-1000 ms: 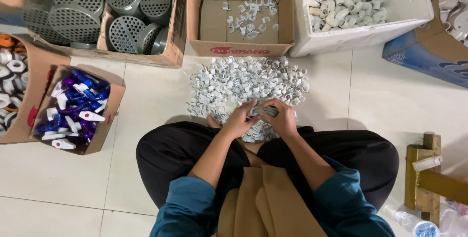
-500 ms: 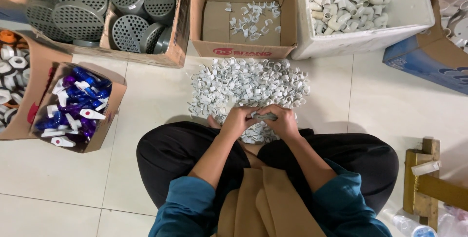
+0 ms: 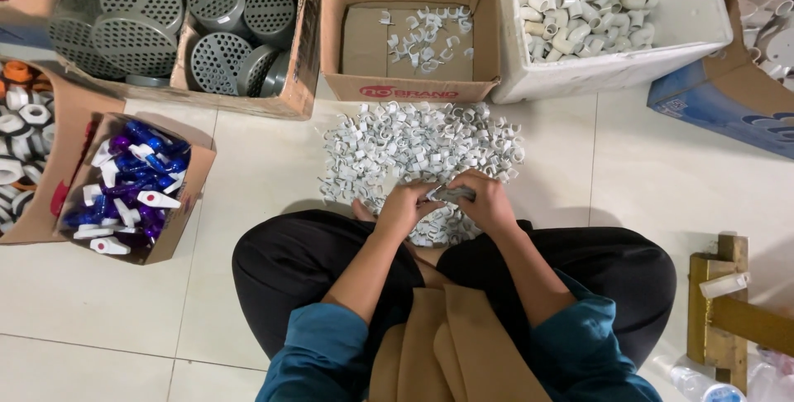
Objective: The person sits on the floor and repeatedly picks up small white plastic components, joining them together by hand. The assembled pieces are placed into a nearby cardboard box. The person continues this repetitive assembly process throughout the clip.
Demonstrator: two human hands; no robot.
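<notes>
I sit cross-legged on a tiled floor with a heap of small white plastic clips (image 3: 422,145) spread just beyond my knees. My left hand (image 3: 403,205) and my right hand (image 3: 486,200) meet at the near edge of the heap. Both hands close on a short row of joined white clips (image 3: 451,194) held between them. Behind the heap stands a cardboard box (image 3: 411,88) with more of the same clips scattered on its bottom.
A white foam box (image 3: 616,67) of pipe elbows stands at the back right, a box of grey perforated strainers (image 3: 178,17) at the back left. A carton of blue and white valves (image 3: 132,187) lies to my left, a wooden stool (image 3: 732,311) to my right.
Both hands stay together at the near edge of the heap, working the row of clips with only small finger movements.
</notes>
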